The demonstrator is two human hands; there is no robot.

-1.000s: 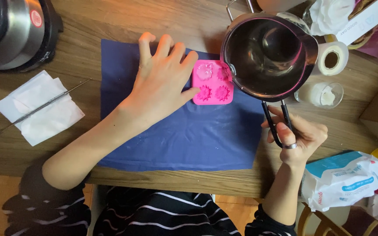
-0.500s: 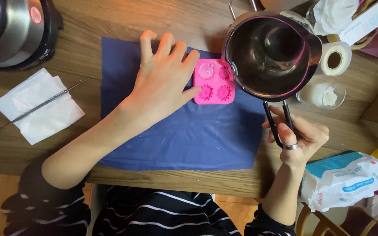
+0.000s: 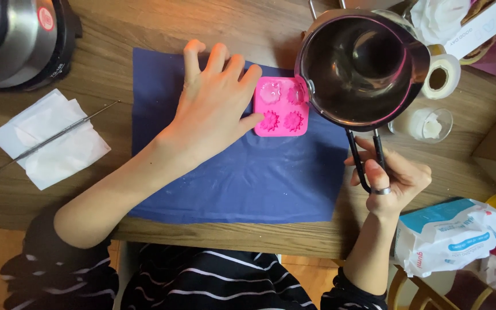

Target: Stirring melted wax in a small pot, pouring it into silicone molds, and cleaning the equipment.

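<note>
Pot [image 3: 363,69] overhangs mold [image 3: 281,107] — left clear.

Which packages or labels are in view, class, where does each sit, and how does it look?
Soft wipes pack: lower right, by the right hand; white and blue.
Round label: on the steel appliance, top left; red.
White box: top right; long.

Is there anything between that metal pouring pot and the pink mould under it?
Nothing visible. The steel pouring pot, held by the right hand, hangs over the pink silicone mould's right edge; the left hand touches its left side.
</note>
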